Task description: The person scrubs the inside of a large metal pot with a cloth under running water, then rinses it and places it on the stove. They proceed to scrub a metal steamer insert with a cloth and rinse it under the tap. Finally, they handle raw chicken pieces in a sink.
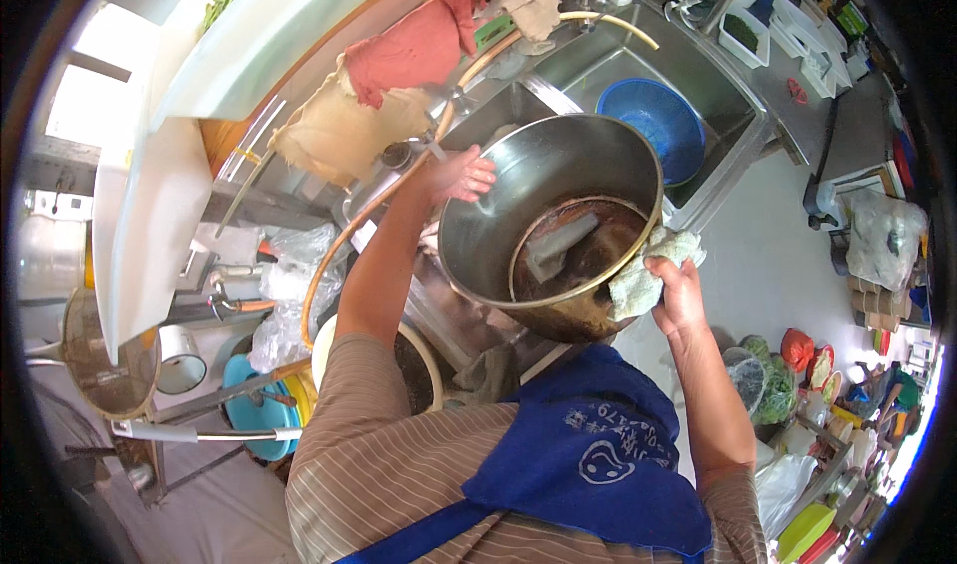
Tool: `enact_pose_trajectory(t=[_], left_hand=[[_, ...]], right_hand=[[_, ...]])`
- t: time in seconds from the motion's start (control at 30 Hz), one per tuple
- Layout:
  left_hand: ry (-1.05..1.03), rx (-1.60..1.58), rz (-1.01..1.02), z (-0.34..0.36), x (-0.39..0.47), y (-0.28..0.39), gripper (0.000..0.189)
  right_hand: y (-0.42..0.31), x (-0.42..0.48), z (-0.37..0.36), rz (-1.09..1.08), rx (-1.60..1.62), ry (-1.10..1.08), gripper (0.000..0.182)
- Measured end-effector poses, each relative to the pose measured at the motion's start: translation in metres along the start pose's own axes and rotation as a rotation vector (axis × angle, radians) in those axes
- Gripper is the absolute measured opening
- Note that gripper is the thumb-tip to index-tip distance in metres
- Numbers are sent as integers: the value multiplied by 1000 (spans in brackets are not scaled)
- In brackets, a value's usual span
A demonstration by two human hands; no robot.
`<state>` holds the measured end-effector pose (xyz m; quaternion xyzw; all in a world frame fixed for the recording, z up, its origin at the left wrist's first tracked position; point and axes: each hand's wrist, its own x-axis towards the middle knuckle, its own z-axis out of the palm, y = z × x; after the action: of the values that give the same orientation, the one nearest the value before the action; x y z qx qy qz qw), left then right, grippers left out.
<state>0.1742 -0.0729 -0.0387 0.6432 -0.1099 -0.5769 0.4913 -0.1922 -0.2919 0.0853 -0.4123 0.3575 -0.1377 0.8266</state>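
A large, deep stainless-steel pot [568, 145] is tilted over the sink, its mouth facing me. Its bottom is dark brown inside, with a pale grey shape [557, 250] that could be an object or a reflection. At the pot's left rim is my left hand [465, 176], fingers over the edge; whether it grips the rim is unclear. My right hand [679, 287] holds a whitish cloth [647, 272] against the pot's right rim and outer side. The lower outside wall looks scorched brown.
Behind the pot, a blue colander [650, 126] sits in a steel sink basin [718, 63]. A tan hose [359, 224] runs past my left arm. Rags [411, 48] hang above the sink. Bagged greens [777, 384] lie on the right, and another person [893, 396] is farther off.
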Motion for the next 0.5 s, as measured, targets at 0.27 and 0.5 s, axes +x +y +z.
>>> enact_pose_trajectory(t=[0.27, 0.5], left_hand=[[-4, -142, -57, -5, -16, 4, 78], [-68, 513, -330, -3, -29, 5, 55]], right_hand=[[-2, -3, 3, -1, -9, -37, 43], [-1, -5, -3, -27, 9, -37, 35]])
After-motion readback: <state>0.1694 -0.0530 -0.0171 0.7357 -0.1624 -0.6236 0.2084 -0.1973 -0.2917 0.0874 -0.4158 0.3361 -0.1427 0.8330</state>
